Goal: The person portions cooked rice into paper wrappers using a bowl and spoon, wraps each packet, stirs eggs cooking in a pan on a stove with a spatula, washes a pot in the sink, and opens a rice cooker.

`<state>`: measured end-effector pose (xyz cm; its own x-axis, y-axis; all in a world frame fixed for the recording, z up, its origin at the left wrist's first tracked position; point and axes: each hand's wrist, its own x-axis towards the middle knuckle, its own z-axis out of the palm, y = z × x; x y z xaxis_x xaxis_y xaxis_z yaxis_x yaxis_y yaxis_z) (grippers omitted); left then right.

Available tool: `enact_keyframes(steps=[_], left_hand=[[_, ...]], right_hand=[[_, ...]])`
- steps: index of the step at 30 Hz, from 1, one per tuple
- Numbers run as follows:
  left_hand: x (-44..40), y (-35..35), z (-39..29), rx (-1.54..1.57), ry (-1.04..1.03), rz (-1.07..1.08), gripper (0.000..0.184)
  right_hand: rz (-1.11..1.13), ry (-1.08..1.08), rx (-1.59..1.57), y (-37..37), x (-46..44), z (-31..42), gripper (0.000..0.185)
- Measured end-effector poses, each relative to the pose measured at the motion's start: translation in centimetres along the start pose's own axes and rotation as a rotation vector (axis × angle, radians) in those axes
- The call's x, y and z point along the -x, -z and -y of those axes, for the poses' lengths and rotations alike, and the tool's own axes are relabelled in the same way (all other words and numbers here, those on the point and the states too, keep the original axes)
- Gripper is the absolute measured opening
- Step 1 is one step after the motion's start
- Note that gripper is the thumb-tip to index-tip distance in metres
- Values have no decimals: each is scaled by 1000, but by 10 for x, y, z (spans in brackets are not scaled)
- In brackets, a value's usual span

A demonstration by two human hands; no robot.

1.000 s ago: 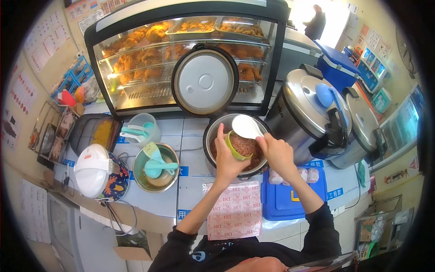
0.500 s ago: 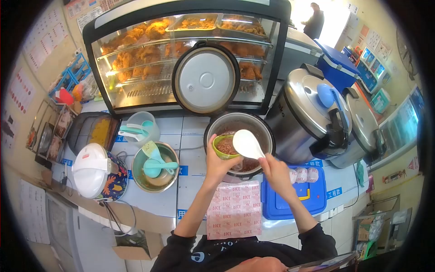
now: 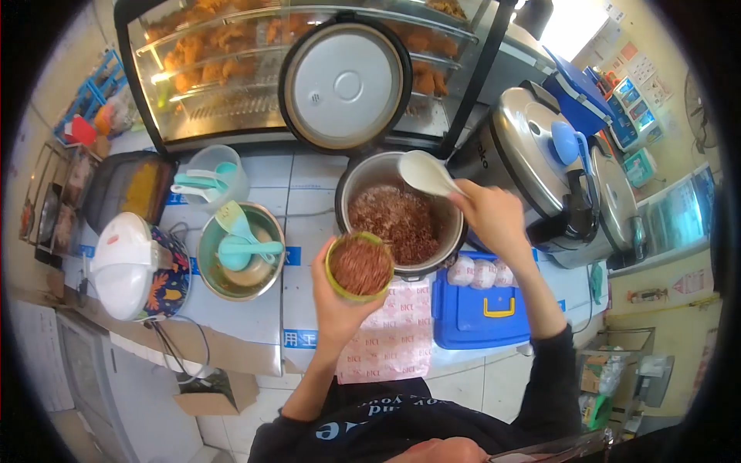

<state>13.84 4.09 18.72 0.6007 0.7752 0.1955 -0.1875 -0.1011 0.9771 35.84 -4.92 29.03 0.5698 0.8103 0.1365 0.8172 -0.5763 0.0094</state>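
My left hand [image 3: 340,312] is wrapped round a green-rimmed cup [image 3: 359,266] filled with reddish-brown rice, at the front left of the cooker. My right hand [image 3: 492,220] grips the handle of a white rice paddle [image 3: 426,173], whose head is over the cooker's back rim. Inside the open rice cooker [image 3: 457,245] lies more reddish-brown rice [image 3: 397,220]. Its round lid [image 3: 345,85] stands raised behind. Below the cup, a pink-and-white printed paper sheet [image 3: 386,339] lies at the table's front edge, partly covered by my left hand.
A steel bowl [image 3: 207,266] with turquoise scoops, a clear tub [image 3: 235,181] and a white-lidded cooker [image 3: 123,266] are at left. On the right stand a blue box [image 3: 478,316] bearing wrapped rolls [image 3: 480,273] and large steel cookers [image 3: 505,162]. A glass food cabinet [image 3: 224,116] is behind.
My left hand has brought the cup down and left, out from over the cooker. My right hand has lifted the paddle away from the cup, up and right. The view has tilted downward.
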Motion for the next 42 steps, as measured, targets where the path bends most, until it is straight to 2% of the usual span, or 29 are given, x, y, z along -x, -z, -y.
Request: enact_keyframes(steps=[2, 3, 4, 5, 6, 8, 10, 12, 13, 15, 20, 23, 25, 26, 27, 28, 30, 32, 34, 36, 38, 39, 40, 41, 42], left_hand=[[25, 6, 4, 77, 100, 10, 95], [37, 1, 12, 145, 166, 113, 96], [47, -4, 20, 214, 228, 216, 97], [58, -12, 27, 196, 228, 201, 98], [67, -20, 35, 176, 226, 184, 98], [71, -30, 47, 199, 254, 151, 98], [67, -35, 54, 61, 135, 154, 99], [65, -39, 63, 125, 150, 170, 97], [62, -40, 63, 75, 106, 183, 97], [63, -41, 61, 64, 49, 181, 97], [64, -44, 64, 64, 54, 224, 98], [69, -36, 62, 71, 56, 251, 95], [77, -30, 58, -98, 25, 6, 95], [74, -27, 58, -105, 13, 14, 95], [70, -22, 51, -25, 12, -127, 96], [65, -14, 43, 56, 13, -265, 97], [40, 1, 21, 22, -6, -266, 99], [6, 12, -4, -13, -31, -270, 101], [-30, 13, -26, -285, -93, -53, 108], [-57, -1, -33, -395, -104, 14, 111], [-75, -22, -31, -505, -118, 80, 114], [-82, -34, -23, -469, -94, 60, 116], [-88, -46, -15, -434, -73, 42, 119], [-92, -56, -8, -486, -134, 10, 119], [-94, -65, -4, -437, -137, 8, 120]], right_hand=[[174, 122, 210, -43, -34, 6, 21], [186, 122, 211, -75, -51, -4, 21], [202, 297, 401, -112, -67, -14, 18], [215, 477, 589, -131, -76, -18, 16], [219, 483, 589, -124, -74, -13, 16], [414, 627, 531, -93, -65, 0, 24], [516, 647, 541, -97, -62, -7, 19], [457, 566, 448, -104, -65, -15, 14], [527, 551, 393, -105, -66, -14, 21], [528, 614, 297, -114, -66, -11, 22], [574, 664, -19, -142, -59, 12, 28], [617, 623, -121, -132, -63, 13, 27], [630, 581, -168, -122, -62, 7, 27], [641, 518, -211, -116, -60, 3, 28], [652, 452, -257, -112, -57, -3, 30], [638, 444, -267, -113, -54, -13, 30], [613, 383, -620, -116, -52, -32, 32], [565, 338, -617, -72, -45, -28, 32], [445, 138, -567, -34, -35, -23, 30], [324, 89, -469, -7, -22, -9, 27], [-53, -41, -191, 2, -5, 13, 23], [-134, 7, -34, 2, 5, 27, 20], [-183, -15, 45, -14, 14, 37, 27], [-244, 36, 71, -20, 26, 48, 40], [-367, 86, 182, -43, 35, 53, 45]])
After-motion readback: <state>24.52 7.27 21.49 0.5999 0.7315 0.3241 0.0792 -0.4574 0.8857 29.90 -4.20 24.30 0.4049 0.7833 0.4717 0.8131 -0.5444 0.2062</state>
